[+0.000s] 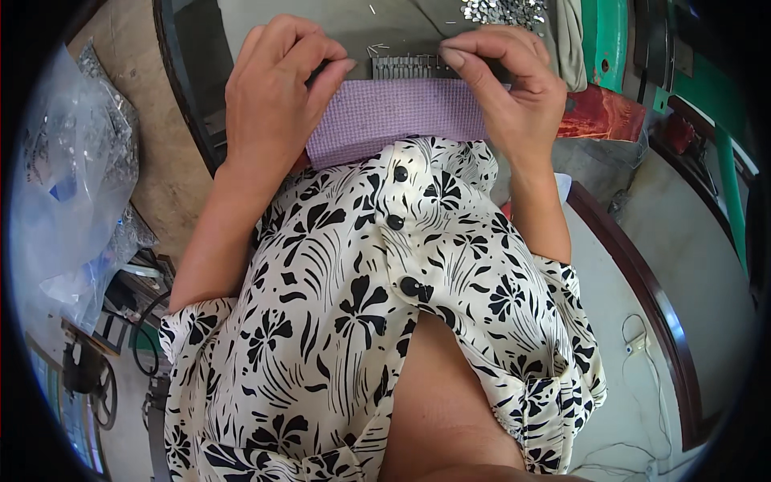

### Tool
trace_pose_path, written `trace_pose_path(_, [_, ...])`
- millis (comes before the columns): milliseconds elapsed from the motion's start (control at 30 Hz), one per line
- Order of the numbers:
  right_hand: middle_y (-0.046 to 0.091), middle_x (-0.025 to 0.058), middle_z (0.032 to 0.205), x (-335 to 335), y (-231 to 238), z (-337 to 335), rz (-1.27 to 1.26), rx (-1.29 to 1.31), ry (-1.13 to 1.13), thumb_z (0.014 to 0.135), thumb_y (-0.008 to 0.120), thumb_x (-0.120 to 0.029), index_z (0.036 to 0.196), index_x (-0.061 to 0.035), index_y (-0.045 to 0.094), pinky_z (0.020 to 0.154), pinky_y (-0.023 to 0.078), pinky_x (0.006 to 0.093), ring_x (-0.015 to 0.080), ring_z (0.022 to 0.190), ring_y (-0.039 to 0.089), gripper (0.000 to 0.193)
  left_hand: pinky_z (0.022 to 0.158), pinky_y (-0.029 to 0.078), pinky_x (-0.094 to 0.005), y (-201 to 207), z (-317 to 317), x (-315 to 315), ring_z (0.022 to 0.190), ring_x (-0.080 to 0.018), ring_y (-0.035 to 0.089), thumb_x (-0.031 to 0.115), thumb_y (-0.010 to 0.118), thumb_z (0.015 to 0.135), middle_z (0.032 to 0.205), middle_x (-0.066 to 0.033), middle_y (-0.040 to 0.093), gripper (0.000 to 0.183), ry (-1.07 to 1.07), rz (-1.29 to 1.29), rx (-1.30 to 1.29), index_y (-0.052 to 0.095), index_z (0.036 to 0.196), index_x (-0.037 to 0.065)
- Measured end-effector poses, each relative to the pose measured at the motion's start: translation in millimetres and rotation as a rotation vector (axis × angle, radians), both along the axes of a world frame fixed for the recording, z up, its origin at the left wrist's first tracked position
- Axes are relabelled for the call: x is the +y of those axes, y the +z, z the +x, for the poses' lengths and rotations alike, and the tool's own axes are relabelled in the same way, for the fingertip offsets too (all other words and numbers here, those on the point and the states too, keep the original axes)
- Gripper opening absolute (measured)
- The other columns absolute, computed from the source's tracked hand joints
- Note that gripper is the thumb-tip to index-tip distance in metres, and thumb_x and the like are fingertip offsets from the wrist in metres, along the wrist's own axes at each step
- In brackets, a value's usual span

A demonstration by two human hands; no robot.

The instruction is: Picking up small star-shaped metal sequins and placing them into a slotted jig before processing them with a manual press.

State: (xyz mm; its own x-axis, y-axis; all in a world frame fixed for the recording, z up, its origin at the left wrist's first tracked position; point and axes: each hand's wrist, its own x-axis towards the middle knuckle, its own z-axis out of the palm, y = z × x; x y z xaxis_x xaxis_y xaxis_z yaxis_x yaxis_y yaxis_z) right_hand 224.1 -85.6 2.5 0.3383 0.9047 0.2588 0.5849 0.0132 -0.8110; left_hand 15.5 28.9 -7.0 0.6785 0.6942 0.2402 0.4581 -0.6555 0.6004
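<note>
A row of small grey metal pieces stands side by side along the far edge of a purple woven mat. To its left is my left hand, fingers curled, thumb and forefinger pinched together; anything between them is too small to make out. My right hand has its thumb and forefinger closed in a pinch at the row's right end. What that pinch holds, if anything, I cannot make out. Several thin loose pins lie just beyond the row's left end, on a grey-green cloth.
Shiny small metal pieces are heaped at the far right of the cloth. A green metal frame rises beyond my right hand, above a red patterned sheet. At left hang clear plastic bags with shiny contents. A cable trails across the floor.
</note>
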Motion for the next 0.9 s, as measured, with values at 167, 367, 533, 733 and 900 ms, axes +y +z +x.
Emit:
trace_pose_path(167, [0.074,0.0000,0.088,-0.2,-2.2,-3.4,-0.021,-0.214,0.065,0.085,0.076,-0.009,0.090,-0.0070,0.076,0.096,0.044,0.0310,0.0150,0.102,0.068,0.005,0.072,0.051,-0.0352,-0.1,-1.8,1.2,0.085,-0.0212,0.059,0.008,0.079,0.075,0.092,0.0002,0.061,0.014,-0.010,0.001,-0.031,0.070,0.085,0.008])
trace_pose_path(367, [0.069,0.0024,0.123,4.0,14.9,-15.5,-0.175,-0.158,0.035,0.076,0.081,-0.013,0.087,-0.0147,0.079,0.109,0.024,0.0474,0.0329,0.130,0.044,0.012,0.075,0.049,-0.0327,3.3,-3.9,1.9,0.090,-0.0211,0.061,0.008,0.078,0.079,0.096,-0.0022,0.064,0.013,-0.038,-0.017,0.052,0.072,0.091,0.008])
trace_pose_path(533, [0.068,0.0033,0.124,6.9,15.8,-18.3,-0.217,-0.245,0.052,0.074,0.082,-0.014,0.086,-0.0140,0.079,0.109,0.023,0.0489,0.0339,0.130,0.043,0.013,0.076,0.050,-0.0333,0.7,-4.6,3.3,0.090,-0.0222,0.062,0.008,0.078,0.078,0.096,-0.0028,0.064,0.014,-0.048,-0.005,0.025,0.072,0.091,0.008])
trace_pose_path(733, [0.068,0.0045,0.122,26.1,-62.5,-8.6,0.681,0.086,0.174,0.073,0.082,-0.012,0.087,-0.0127,0.080,0.109,0.022,0.0493,0.0341,0.129,0.043,0.014,0.077,0.050,-0.0332,3.6,-2.9,3.0,0.091,-0.0222,0.062,0.008,0.078,0.078,0.096,-0.0031,0.064,0.014,-0.044,-0.022,0.037,0.073,0.091,0.008])
trace_pose_path(900, [0.069,0.0051,0.119,9.8,21.1,-17.1,-0.229,-0.230,0.024,0.074,0.082,-0.011,0.086,-0.0120,0.079,0.109,0.023,0.0482,0.0338,0.128,0.044,0.012,0.076,0.050,-0.0323,5.1,-1.9,0.4,0.090,-0.0218,0.062,0.006,0.078,0.078,0.096,-0.0034,0.064,0.014,-0.031,-0.058,0.013,0.073,0.091,0.007])
